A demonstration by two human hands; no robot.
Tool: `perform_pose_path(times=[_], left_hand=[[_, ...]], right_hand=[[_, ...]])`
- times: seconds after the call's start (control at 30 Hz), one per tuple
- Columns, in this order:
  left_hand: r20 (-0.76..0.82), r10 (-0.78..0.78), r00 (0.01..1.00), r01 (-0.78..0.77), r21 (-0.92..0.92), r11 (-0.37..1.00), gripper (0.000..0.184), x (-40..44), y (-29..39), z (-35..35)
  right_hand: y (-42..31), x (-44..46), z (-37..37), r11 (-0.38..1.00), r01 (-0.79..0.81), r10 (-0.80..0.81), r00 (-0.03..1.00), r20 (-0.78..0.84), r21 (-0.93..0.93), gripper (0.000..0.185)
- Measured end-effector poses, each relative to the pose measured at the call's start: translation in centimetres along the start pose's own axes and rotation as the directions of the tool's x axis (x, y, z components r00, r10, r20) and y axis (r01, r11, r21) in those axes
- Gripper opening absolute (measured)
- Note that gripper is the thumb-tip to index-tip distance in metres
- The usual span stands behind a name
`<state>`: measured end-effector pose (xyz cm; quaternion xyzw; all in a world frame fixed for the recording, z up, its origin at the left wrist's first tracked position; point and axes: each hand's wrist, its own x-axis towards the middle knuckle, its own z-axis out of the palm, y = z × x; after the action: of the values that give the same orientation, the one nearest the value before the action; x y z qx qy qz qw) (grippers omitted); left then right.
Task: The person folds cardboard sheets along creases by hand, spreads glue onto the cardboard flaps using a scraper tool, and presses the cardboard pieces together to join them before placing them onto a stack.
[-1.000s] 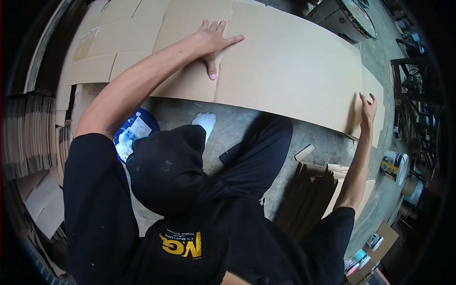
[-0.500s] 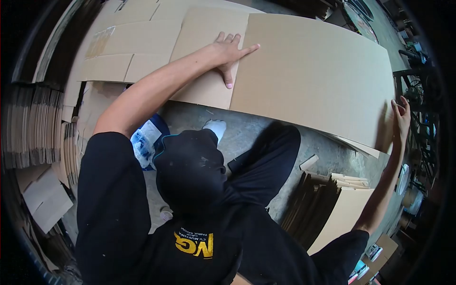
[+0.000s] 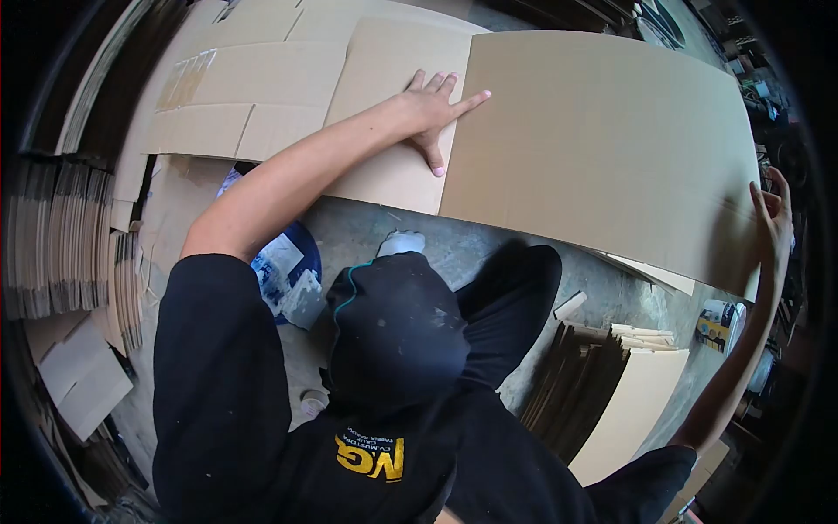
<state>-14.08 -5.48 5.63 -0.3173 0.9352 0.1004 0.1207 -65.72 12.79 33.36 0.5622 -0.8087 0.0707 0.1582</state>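
My left hand (image 3: 434, 109) presses on the cardboard sheet (image 3: 602, 148) beside its upright crease, fingers spread, thumb pointing toward the near edge. At the far right, my right hand (image 3: 772, 205) holds the outer edge of the sheet's large right panel, fingers bent. That panel is tilted up toward me and casts a shadow near this hand. Part of the grip is hidden at the edge. Under the sheet's left part lies more cardboard (image 3: 253, 74) with a strip of tape.
A blue container (image 3: 301, 253) stands under my left arm. Stacked cardboard (image 3: 628, 410) leans by my right leg, near a labelled bucket (image 3: 720, 325). Tall cardboard stacks (image 3: 57, 240) line the left side. A small cup (image 3: 313, 402) sits on the floor.
The right panel has risen, its outer edge moving right and toward me with my right hand. My left hand stays by the crease; the view has shifted.
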Motion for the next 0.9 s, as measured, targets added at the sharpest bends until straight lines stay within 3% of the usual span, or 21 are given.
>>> perform_pose_path(times=[0.13, 0.2, 0.3, 0.63, 0.8, 0.83, 0.9], left_hand=[[-0.024, 0.004, 1.000, -0.004, -0.001, 1.000, 0.158, 0.0, -0.3, 0.4], [-0.027, 0.003, 1.000, -0.003, -0.003, 1.000, 0.158, -0.1, -0.3, 0.4], [-0.022, -0.005, 1.000, 0.004, -0.011, 1.000, 0.158, -0.3, -0.4, 0.2], [-0.001, -0.011, 1.000, 0.011, -0.074, 0.997, 0.158, -0.6, -0.8, 0.4], [-0.002, -0.007, 1.000, 0.007, -0.074, 0.997, 0.158, -0.4, -1.0, 0.9], [-0.016, -0.005, 1.000, 0.004, -0.069, 0.998, 0.158, -0.4, -1.1, 0.9], [-0.011, -0.003, 1.000, 0.002, -0.069, 0.998, 0.158, -0.4, -1.1, 0.8]], right_hand=[[-1.0, 0.8, -2.4, 0.993, 0.121, -0.121, 0.990, -0.076, -0.004, 0.065], [0.3, 2.5, -3.5, 0.979, 0.145, -0.150, 0.988, 0.027, 0.146, 0.061], [1.5, 4.1, -4.9, 0.977, 0.156, -0.165, 0.985, 0.050, 0.143, 0.060], [-17.7, 0.1, -12.8, 0.965, 0.095, -0.082, 0.995, 0.061, -0.243, 0.071], [-22.4, -0.6, -13.9, 0.941, -0.082, 0.133, 0.981, 0.138, -0.329, 0.078], [-19.2, 1.1, -13.2, 0.894, 0.237, -0.210, 0.971, 0.110, -0.381, 0.080], [-13.3, 2.4, -10.9, 0.934, 0.231, -0.223, 0.973, 0.059, -0.273, 0.076]])
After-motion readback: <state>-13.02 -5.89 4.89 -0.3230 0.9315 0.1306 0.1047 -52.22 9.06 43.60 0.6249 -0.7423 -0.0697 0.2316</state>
